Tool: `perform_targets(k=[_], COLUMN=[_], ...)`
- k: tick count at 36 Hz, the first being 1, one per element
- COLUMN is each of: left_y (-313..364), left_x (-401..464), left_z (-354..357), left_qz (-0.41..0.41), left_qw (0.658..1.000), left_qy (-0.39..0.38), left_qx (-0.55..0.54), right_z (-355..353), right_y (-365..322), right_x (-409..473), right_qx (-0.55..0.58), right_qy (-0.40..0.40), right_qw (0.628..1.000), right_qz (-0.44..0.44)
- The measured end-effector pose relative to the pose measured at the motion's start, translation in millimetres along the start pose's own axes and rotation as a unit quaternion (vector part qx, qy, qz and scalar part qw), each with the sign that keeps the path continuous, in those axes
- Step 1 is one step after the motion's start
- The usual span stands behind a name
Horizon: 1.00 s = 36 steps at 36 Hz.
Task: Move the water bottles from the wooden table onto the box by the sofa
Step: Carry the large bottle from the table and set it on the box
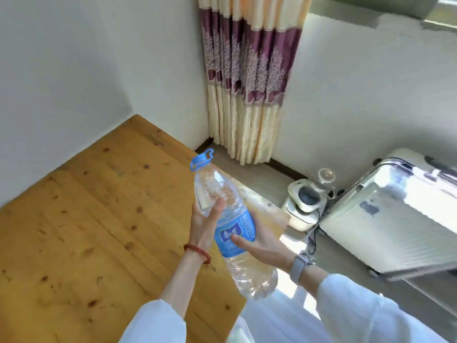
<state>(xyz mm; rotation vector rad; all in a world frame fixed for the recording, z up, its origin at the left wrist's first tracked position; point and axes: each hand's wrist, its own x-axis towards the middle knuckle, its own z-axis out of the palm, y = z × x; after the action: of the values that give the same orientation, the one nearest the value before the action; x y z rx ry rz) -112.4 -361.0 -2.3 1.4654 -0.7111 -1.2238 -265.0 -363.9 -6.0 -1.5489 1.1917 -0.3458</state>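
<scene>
While held tilted above wooden table (81,219) edge | water bottle (228,226) gripped by left hand (206,222) near shoulder, right hand (262,241) around label | suitcase (395,219) well apart

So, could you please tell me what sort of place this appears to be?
Probably a room in a home, perhaps a bedroom: a patterned curtain hangs in the corner, a pale hard-shell suitcase stands by the wall, and a knotty wooden table fills the near left.

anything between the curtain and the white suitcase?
Head view: a small white appliance with a clear lid sits on the floor between the striped curtain and the white ribbed suitcase, beside the suitcase.
</scene>
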Motion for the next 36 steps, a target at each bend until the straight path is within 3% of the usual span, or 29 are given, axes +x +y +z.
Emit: perform_targets(k=[8, 14, 20, 25, 36], left_y=[-38, -95, -141, -181, -268], left_x=[-94, -207, -333, -412, -589], left_z=[194, 345, 470, 561, 759], left_qz=[0.005, 0.027, -0.029, -0.003, -0.013], left_qw=[0.978, 0.924, 0.861, 0.785, 0.652], left_qy=[-0.196, -0.351, -0.473, -0.573, -0.697], left_qx=[0.075, 0.149, 0.186, 0.235, 0.297], right_z=[-104, -154, -183, -207, -273], right_y=[107, 200, 277, 320, 442], right_x=[-169, -331, -471, -567, -742], right_qx=[0.054, 0.132, 0.209, 0.244, 0.317], right_qy=[0.177, 0.313, 0.450, 0.542, 0.671], right_qw=[0.981, 0.933, 0.849, 0.773, 0.619], right_qz=[0.053, 0.122, 0.180, 0.220, 0.256])
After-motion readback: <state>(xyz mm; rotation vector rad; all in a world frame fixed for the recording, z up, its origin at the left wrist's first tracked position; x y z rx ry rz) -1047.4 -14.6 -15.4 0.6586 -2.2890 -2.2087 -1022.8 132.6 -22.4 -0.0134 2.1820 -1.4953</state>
